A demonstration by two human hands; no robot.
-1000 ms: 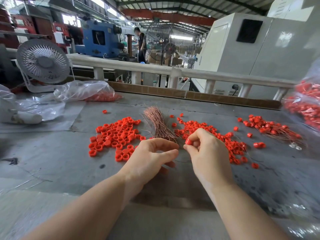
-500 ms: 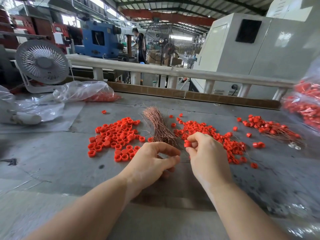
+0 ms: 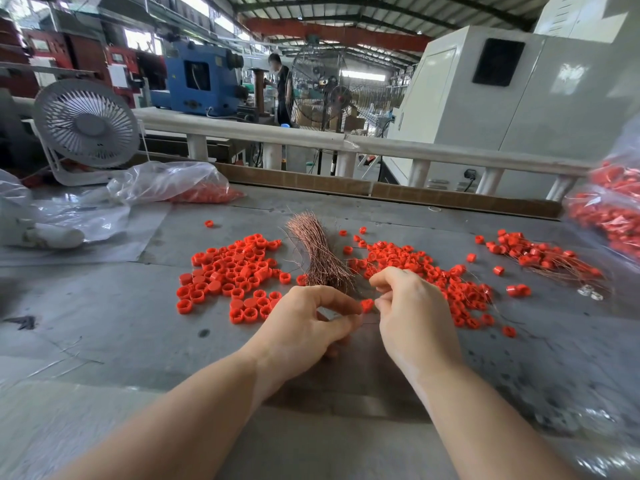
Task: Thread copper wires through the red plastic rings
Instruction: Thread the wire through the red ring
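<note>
My left hand point(image 3: 308, 320) and my right hand point(image 3: 412, 313) meet just above the grey table point(image 3: 104, 327). One red plastic ring point(image 3: 366, 304) sits between their fingertips. My right hand pinches it; my left thumb and forefinger are curled close to it, and I cannot see a thin wire in them clearly. A bundle of copper wires point(image 3: 320, 256) lies right behind my hands. A pile of loose red rings point(image 3: 232, 271) lies to the left. A second pile of rings point(image 3: 426, 271) spreads to the right, with wires through some.
Further right lie rings with wires through them point(image 3: 540, 258). A clear bag of red rings point(image 3: 613, 209) stands at the right edge. Another plastic bag point(image 3: 166, 183) and a white desk fan point(image 3: 86, 123) are at the back left. A white rail point(image 3: 311, 136) borders the table's far side.
The ring held high in my right fingers has come down to between both hands' fingertips. My right hand has shifted slightly toward me; my left fingers have closed in on the ring.
</note>
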